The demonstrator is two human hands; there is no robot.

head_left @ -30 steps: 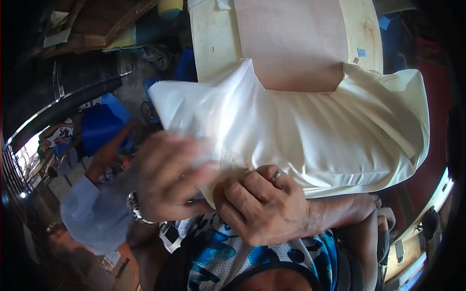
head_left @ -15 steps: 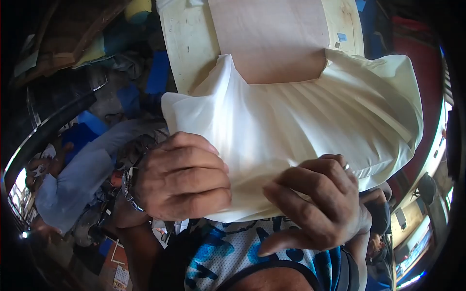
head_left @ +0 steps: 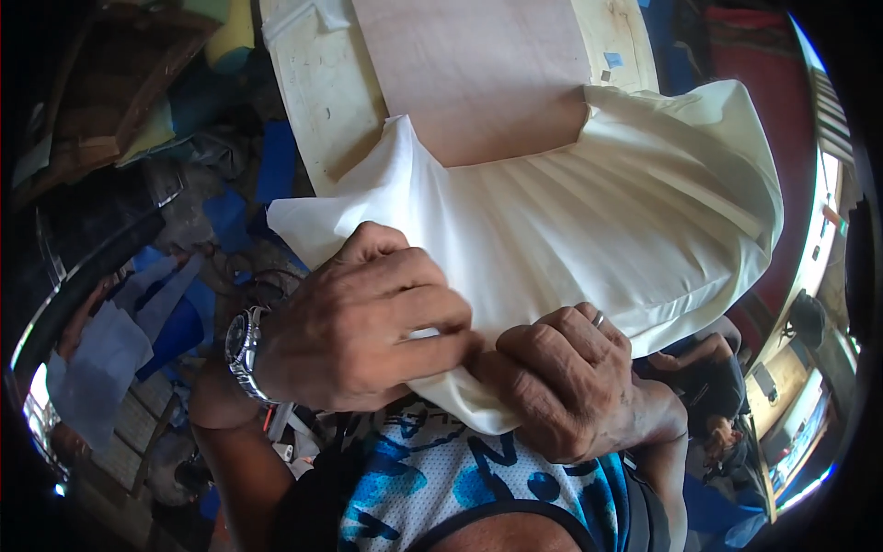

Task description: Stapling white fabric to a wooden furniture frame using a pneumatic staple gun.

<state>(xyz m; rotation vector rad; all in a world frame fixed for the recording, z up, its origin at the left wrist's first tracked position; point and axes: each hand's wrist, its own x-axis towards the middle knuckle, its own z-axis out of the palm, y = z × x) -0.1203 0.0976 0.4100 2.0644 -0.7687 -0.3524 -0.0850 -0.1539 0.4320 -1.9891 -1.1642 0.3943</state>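
Cloth [head_left: 589, 248]: cream, pleated, draped over worktop [head_left: 317, 101] edge beyond both hands.
Left hand [head_left: 354, 322]: fingers curled, bunching near hem.
Right hand [head_left: 566, 386]: fingers pinching same hem, touching left.
Advice: keep tension even.

one cream cloth [head_left: 589, 239], two hands, one wristwatch [head_left: 245, 350], one wooden board [head_left: 469, 74]

Pale wooden bench [head_left: 313, 92] (scuffed) carries brown board [head_left: 469, 74], cream cloth [head_left: 625, 230].
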